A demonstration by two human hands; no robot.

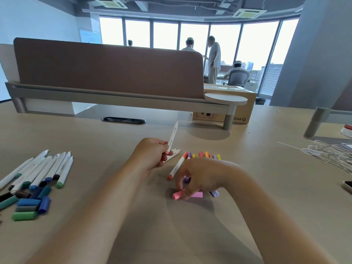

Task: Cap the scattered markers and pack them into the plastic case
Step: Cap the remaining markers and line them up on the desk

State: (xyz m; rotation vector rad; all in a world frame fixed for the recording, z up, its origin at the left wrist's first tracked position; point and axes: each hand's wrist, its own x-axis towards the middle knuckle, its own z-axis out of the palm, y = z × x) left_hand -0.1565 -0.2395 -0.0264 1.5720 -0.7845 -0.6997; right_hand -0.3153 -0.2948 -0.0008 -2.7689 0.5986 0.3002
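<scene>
Over tan desk (91,138), left hand (150,156) grips white marker (173,135); right hand (205,174) pinches pink cap (177,195).

On the tan desk (190,235), the left hand (150,155) grips a white marker (173,137) angled up and away. The right hand (202,176) pinches a pink cap (178,195) lying on the desk. A white marker with orange ends (177,166) lies between the hands. Uncapped markers (43,170) and blue and green caps (28,204) sit at far left.

Left hand (152,155) curled, gripping — right hand (202,176) pinching downward.
</scene>
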